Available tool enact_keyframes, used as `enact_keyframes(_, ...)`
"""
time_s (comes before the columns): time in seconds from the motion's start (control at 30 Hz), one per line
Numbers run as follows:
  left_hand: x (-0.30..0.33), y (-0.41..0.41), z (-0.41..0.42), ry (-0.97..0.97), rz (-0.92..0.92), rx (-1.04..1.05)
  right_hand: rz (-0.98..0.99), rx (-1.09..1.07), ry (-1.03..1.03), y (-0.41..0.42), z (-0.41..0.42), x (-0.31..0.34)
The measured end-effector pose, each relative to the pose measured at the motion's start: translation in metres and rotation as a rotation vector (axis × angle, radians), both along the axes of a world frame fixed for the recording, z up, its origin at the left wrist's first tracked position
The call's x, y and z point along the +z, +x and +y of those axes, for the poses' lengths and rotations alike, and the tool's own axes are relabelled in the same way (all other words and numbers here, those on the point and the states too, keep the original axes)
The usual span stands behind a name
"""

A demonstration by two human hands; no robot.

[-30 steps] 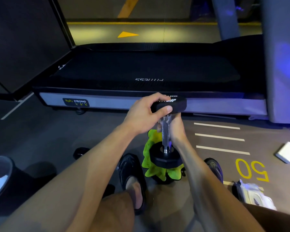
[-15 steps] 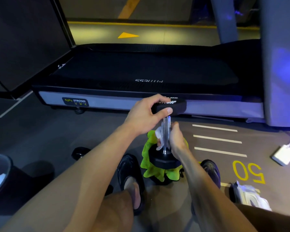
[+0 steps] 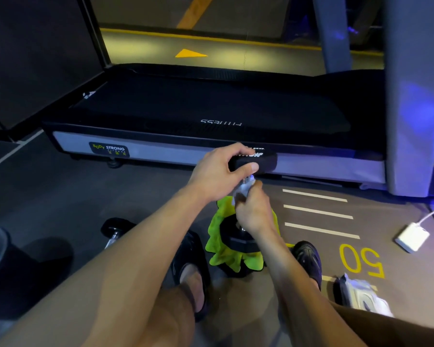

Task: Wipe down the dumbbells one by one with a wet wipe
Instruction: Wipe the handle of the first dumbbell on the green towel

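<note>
Beside treadmill [image 3: 211,116], right fingers [image 3: 257,190] curl around wipe-wrapped dumbbell [image 3: 253,161].

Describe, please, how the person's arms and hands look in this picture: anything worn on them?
Both forearms are bare as far as they show; no sleeves, gloves, watch, bands or rings are visible. The left hand and right hand are ungloved, with short fingernails. Lower down, brown shorts and dark open-toed sandals are worn.

A black treadmill [image 3: 211,113] is set across the far side of the grey floor [image 3: 60,191]. White stripes [image 3: 318,211] and a yellow "50" [image 3: 361,259] are painted at right; a dark wall panel [image 3: 35,53] is seen far left.
</note>
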State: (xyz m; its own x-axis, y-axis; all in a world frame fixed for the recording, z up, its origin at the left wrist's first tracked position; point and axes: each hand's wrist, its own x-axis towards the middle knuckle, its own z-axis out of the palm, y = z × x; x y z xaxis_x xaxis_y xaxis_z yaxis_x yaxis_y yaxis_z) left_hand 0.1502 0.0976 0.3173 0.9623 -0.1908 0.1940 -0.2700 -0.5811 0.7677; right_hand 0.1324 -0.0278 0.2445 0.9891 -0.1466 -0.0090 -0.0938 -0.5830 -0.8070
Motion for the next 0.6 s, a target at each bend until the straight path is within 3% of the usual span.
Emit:
enact_keyframes(0.13,-0.001,0.0,-0.001,-0.002,-0.009,0.007,-0.11,0.013,0.19,0.008,0.007,0.005)
enact_keyframes(0.33,0.0,0.003,0.003,0.018,0.016,0.014,0.122,0.217,0.016,-0.012,-0.023,-0.015)
enact_keyframes(0.47,-0.002,0.002,0.003,0.016,-0.009,-0.009,0.19,0.198,-0.064,-0.014,-0.031,-0.028)
enact_keyframes(0.53,-0.003,0.002,0.002,0.016,-0.012,0.0,0.178,0.161,0.048,-0.008,-0.027,-0.02)
enact_keyframes(0.6,-0.003,0.002,0.001,0.011,-0.013,0.013,0.148,0.095,0.299,-0.001,-0.017,-0.013)
